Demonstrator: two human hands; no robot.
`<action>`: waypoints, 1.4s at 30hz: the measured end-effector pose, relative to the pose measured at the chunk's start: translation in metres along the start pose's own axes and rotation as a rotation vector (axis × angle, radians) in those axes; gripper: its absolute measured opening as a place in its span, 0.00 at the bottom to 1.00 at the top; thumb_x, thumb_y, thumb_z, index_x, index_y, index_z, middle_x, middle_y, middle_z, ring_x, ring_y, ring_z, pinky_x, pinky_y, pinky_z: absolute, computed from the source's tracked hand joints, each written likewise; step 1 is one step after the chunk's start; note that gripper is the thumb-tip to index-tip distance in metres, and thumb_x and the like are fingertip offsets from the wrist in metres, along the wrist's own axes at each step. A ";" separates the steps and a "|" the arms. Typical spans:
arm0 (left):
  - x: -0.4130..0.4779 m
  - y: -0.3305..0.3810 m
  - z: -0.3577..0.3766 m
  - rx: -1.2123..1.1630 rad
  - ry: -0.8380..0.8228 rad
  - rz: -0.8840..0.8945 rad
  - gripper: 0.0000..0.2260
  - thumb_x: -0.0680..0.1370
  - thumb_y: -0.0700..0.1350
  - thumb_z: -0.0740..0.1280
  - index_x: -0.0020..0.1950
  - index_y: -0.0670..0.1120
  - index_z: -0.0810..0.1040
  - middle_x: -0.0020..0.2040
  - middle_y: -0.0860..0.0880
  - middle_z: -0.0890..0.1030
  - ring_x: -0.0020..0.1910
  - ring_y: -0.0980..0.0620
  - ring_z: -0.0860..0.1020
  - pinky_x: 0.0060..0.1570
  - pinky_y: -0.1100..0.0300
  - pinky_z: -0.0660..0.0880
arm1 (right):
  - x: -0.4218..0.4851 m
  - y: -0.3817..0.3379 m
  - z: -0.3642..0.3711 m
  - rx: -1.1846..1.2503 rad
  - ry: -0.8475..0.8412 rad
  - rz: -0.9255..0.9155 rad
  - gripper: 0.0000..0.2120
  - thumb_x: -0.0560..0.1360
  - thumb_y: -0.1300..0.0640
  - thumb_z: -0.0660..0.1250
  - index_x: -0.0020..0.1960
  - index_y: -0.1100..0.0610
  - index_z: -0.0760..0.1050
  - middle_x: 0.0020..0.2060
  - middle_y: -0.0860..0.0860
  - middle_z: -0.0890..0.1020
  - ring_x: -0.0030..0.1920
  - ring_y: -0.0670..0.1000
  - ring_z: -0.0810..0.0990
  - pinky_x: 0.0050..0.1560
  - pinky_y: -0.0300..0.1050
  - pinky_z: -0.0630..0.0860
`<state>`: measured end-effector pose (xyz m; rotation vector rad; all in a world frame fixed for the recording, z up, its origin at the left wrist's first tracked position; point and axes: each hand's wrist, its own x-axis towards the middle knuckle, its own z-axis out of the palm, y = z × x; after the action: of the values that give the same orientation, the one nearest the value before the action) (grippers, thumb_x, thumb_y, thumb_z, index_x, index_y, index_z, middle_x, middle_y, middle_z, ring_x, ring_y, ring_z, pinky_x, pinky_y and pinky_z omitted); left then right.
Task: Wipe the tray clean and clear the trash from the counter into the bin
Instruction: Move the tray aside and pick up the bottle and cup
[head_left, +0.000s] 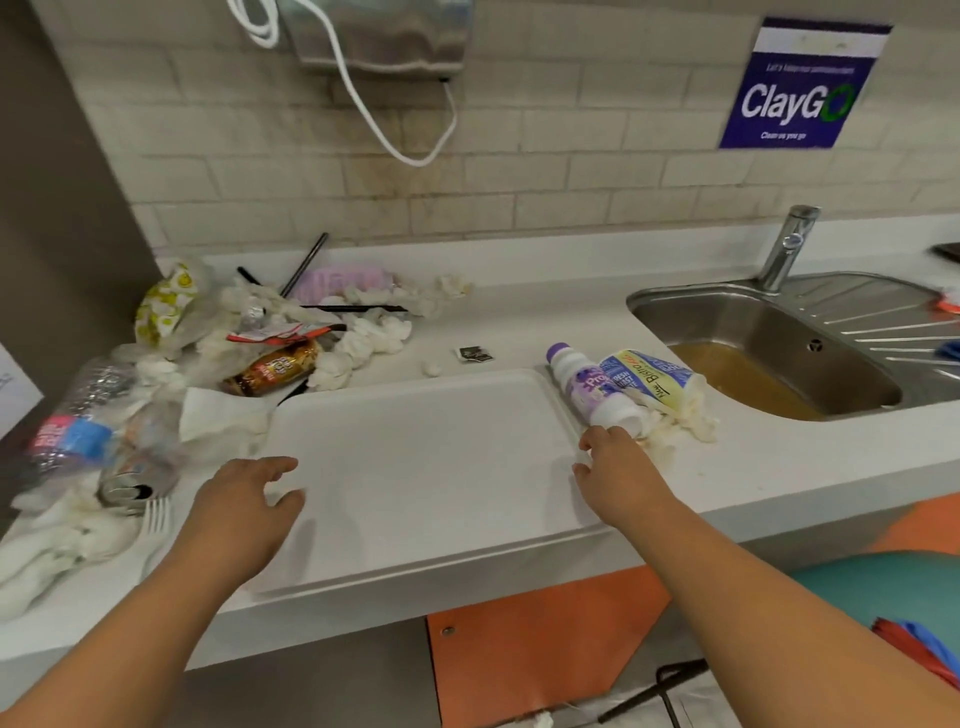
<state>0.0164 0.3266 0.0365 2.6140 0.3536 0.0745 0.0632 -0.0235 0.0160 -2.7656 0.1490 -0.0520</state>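
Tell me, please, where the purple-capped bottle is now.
Head view: the purple-capped bottle lies just right of the tray, against a crumpled wrapper, by the right hand.

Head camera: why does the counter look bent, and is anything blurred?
Head view: wide-angle lens bows the counter edge; the crushed plastic bottle at far left is smeared; the left hand throws a soft shadow on the tray.

We see our left hand (244, 512) and right hand (621, 475) bare. Both forearms (769, 587) are bare too, right to the picture's edge.
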 end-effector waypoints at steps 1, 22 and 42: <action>0.003 -0.006 -0.002 0.009 -0.004 -0.038 0.19 0.76 0.47 0.67 0.67 0.49 0.73 0.65 0.43 0.73 0.63 0.43 0.72 0.64 0.50 0.68 | 0.000 -0.002 0.000 -0.024 -0.013 0.016 0.15 0.79 0.55 0.62 0.64 0.57 0.69 0.59 0.56 0.72 0.56 0.56 0.77 0.53 0.45 0.73; -0.010 -0.039 -0.017 -0.001 -0.009 -0.069 0.14 0.76 0.36 0.60 0.60 0.41 0.76 0.54 0.41 0.80 0.49 0.44 0.75 0.46 0.56 0.69 | -0.014 -0.018 -0.023 0.037 -0.040 0.270 0.12 0.78 0.61 0.58 0.61 0.61 0.70 0.52 0.58 0.77 0.47 0.53 0.75 0.50 0.46 0.77; 0.002 0.010 -0.056 -0.245 0.189 0.142 0.12 0.77 0.38 0.62 0.60 0.44 0.77 0.43 0.51 0.78 0.39 0.51 0.74 0.35 0.59 0.66 | -0.012 -0.015 -0.094 0.387 0.044 0.425 0.11 0.78 0.64 0.57 0.59 0.55 0.68 0.53 0.58 0.74 0.43 0.58 0.77 0.36 0.51 0.80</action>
<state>0.0145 0.3449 0.0900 2.3900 0.2076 0.3910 0.0470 -0.0422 0.1087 -2.2967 0.6600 -0.0261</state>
